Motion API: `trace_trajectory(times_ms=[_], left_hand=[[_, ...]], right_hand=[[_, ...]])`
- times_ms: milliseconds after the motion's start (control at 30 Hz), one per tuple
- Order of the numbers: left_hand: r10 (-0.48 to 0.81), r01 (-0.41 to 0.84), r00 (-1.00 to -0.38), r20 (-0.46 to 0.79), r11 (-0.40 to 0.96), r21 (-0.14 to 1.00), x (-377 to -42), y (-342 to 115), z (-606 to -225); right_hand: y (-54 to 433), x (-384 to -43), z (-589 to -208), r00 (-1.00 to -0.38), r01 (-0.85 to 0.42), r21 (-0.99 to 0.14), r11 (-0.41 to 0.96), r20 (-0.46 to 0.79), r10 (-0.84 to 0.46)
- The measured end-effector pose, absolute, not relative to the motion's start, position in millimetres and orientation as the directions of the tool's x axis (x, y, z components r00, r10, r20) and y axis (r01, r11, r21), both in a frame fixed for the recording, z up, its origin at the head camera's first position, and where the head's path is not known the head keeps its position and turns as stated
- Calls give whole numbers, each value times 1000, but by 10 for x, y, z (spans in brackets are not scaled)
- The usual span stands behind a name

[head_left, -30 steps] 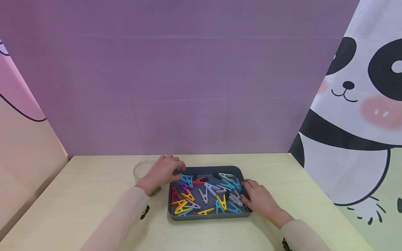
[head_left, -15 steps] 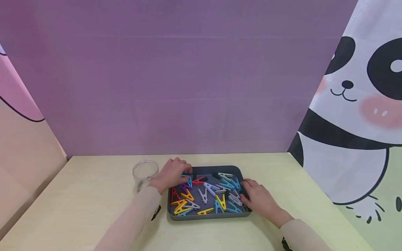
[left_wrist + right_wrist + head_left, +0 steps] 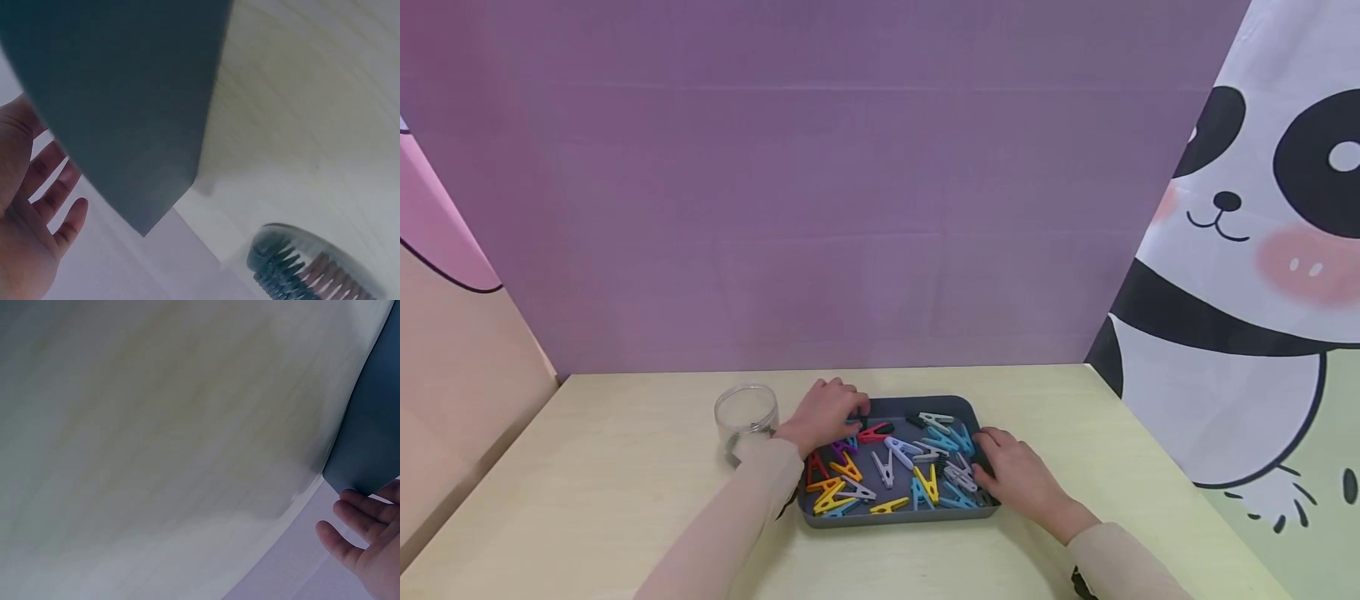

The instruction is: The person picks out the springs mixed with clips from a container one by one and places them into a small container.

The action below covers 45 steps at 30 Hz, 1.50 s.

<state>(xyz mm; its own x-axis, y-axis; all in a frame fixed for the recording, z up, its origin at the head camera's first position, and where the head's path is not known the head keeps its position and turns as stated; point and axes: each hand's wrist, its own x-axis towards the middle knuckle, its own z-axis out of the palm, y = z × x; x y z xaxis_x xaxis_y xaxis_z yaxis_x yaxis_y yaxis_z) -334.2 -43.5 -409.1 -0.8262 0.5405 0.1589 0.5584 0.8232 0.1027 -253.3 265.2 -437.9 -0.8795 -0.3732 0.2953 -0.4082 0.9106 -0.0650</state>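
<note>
Your left hand (image 3: 823, 414) reaches over the far left corner of the grey tray (image 3: 902, 517), thumb and fingers bent but apart, just beside a partly hidden black clip (image 3: 862, 422) — whether they touch it, you cannot tell from here. Your right hand (image 3: 1018, 475) rests on the tray's right edge, fingers loose and slightly spread. The coloured clips (image 3: 897, 445) lie scattered in the tray, from its left edge to its right. Compared with half a second ago, your left hand has moved farther right over that corner — away from the clear jar (image 3: 745, 408) on the table (image 3: 625, 467) — while your right hand has stayed put.
</note>
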Motion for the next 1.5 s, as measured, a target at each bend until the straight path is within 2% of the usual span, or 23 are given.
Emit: trace_trajectory(times_ms=[467,1500], left_hand=[[575,578,-809,119,816,-15,-3341,-359,-4130],[581,581,-812,65,814,-17,-3428,-321,-4196]], right_hand=[[2640,-2535,-4388,-878,-410,-63,910,299,-375],[2633,-2534,-4356,-881,-408,-64,911,291,-374]])
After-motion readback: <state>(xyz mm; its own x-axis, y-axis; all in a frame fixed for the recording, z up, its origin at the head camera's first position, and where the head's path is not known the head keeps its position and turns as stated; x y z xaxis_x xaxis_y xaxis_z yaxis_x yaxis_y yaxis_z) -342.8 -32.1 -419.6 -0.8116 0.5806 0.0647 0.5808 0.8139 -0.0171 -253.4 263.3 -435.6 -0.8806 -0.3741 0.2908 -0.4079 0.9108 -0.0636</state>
